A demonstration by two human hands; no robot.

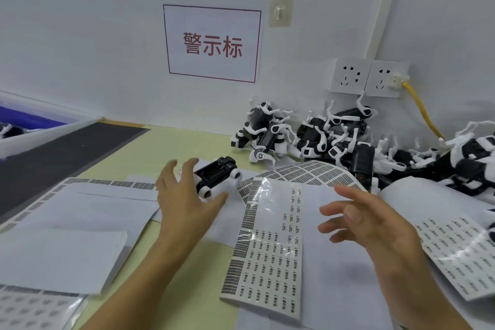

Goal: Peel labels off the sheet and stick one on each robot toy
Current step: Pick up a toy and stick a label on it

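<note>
Now | left hand [184, 195] spread by boxy black robot toy [217, 177]; glossy curled label sheet [267, 244]

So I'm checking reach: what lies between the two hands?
Head view: the curled label sheet lies between the left hand and right hand; neither hand holds anything.

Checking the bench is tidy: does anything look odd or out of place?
The label sheet curls up at its far end instead of lying flat, and the toys lie in a tangled heap by the wall.
</note>
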